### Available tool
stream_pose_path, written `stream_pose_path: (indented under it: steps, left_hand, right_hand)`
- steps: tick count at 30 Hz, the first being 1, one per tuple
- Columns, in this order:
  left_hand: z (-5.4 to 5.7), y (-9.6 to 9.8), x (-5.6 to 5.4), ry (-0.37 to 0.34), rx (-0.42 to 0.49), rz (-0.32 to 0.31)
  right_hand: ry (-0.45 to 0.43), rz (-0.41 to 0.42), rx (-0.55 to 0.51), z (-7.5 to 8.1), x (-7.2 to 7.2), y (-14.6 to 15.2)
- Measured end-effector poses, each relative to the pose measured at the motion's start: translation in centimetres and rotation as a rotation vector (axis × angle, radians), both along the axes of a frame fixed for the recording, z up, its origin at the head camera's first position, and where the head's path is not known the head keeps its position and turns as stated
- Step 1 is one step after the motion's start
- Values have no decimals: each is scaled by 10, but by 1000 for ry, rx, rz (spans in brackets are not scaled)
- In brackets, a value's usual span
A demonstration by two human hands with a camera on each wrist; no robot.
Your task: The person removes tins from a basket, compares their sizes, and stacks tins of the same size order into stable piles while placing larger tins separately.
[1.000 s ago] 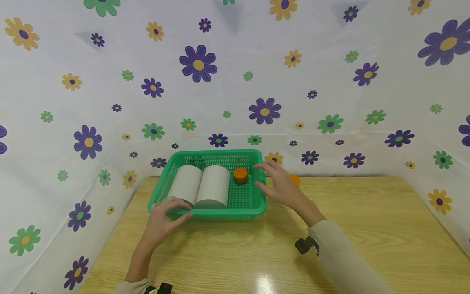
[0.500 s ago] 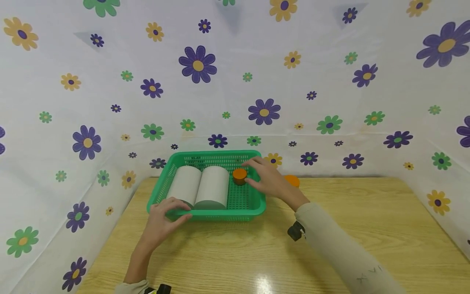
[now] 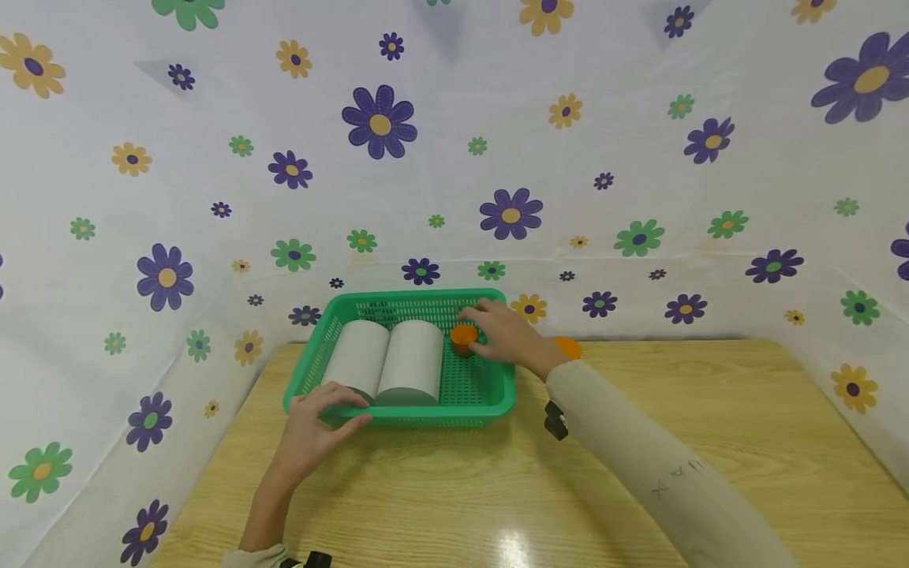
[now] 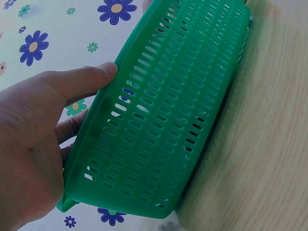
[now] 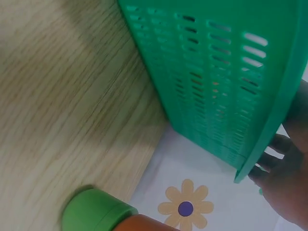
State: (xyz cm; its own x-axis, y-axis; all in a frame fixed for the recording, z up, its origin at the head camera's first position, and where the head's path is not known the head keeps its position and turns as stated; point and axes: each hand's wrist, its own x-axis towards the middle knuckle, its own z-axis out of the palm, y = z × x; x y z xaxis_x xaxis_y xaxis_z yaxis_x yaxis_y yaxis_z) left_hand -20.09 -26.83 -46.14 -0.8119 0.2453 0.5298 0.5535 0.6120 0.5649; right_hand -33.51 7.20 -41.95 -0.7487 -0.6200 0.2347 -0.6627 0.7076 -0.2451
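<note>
A green slotted plastic basket stands on the wooden table. My left hand holds its near left rim; in the left wrist view the thumb lies along the outer edge with fingers behind the wall. Inside lie two white rounded blocks side by side. To their right is a small round orange-topped piece. Over the basket's right rim reaches my right hand, fingers bent loosely behind that piece and thumb at its right side. The right wrist view shows these fingers only partly, past the rim.
Outside the basket, behind my right forearm, stands another orange-topped piece. A green cylinder with an orange part shows in the right wrist view. A flower-patterned white sheet hangs along the table's back edge and both sides.
My right hand has moved left from the basket's right rim to the orange-topped piece inside. The left hand stays on the rim, and the basket has not visibly moved.
</note>
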Motion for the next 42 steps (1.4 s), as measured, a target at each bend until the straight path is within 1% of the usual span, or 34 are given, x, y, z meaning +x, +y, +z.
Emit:
stream_pose_path:
  steps: [5,8,10,13,17,21,26,30,35,38,42]
  left_hand:
    - [-1,-1,0,3,-6,3]
    - [-1,-1,0,12,-8,4]
    - [-2,-1,-1,16,-10,4]
    - [-2,-1,-1,12,-10,2]
    - [-3,0,0,20,-12,-3]
    - [-2,0,1,34,-9,-4]
    - [-2,-1,0,31,2,-10]
    - [-4,-1,-1,23,9,-16]
    - [-3,-1,-1,22,2,-15]
    - [-2,-2,-1,23,2,-17]
    - [-3,-3,-2,19,6,-20]
  right_hand:
    - [38,22,123,-2,-9,-5]
    - [61,45,168,-2,-14,-9]
    - [66,46,196,-3,-16,-13]
    - [47,34,255,-7,-21,-18]
    - [0,9,320,-13,-26,-25]
    - [-3,-10,350,-15,-30,-29]
    - [2,-8,404,-14,-33,-32]
    - [4,7,451,-13,-35,-33]
    - [22,33,500,-13,-37,-34]
    - [8,36,512,-15,-38,-36]
    - [-44,29,502,-17,-39,-39]
